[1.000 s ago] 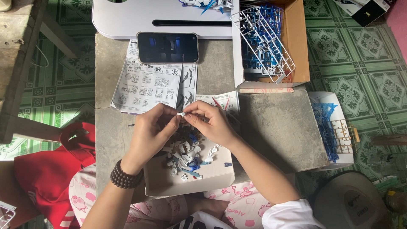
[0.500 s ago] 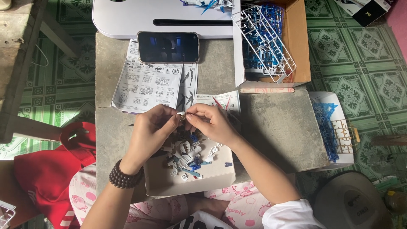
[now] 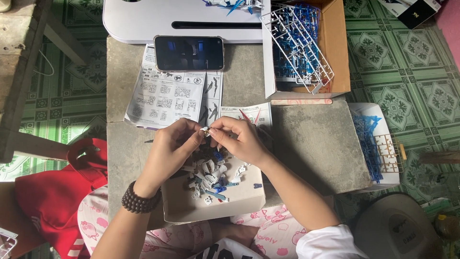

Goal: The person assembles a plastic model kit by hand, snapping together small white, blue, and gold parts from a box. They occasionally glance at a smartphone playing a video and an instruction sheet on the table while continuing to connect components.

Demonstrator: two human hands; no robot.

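My left hand [image 3: 168,149] and my right hand [image 3: 238,139] meet over the grey table, fingertips pinching one small white model part [image 3: 205,129] between them. A dark bead bracelet [image 3: 138,202] circles my left wrist. Just below the hands lies a shallow white tray [image 3: 242,200] with several loose white and blue model pieces [image 3: 209,177]. A folded instruction sheet [image 3: 170,97] lies beyond the hands, with a dark phone [image 3: 189,52] resting on its top edge.
An open cardboard box [image 3: 338,48] at the back right holds white and blue part frames [image 3: 297,41]. A white flat case [image 3: 143,19] sits at the back. Another blue frame on a white lid [image 3: 376,144] lies at the right. A red bag [image 3: 52,192] lies at the left.
Both hands stay pressed together on the small white part, shifting only slightly. Nothing else has moved.
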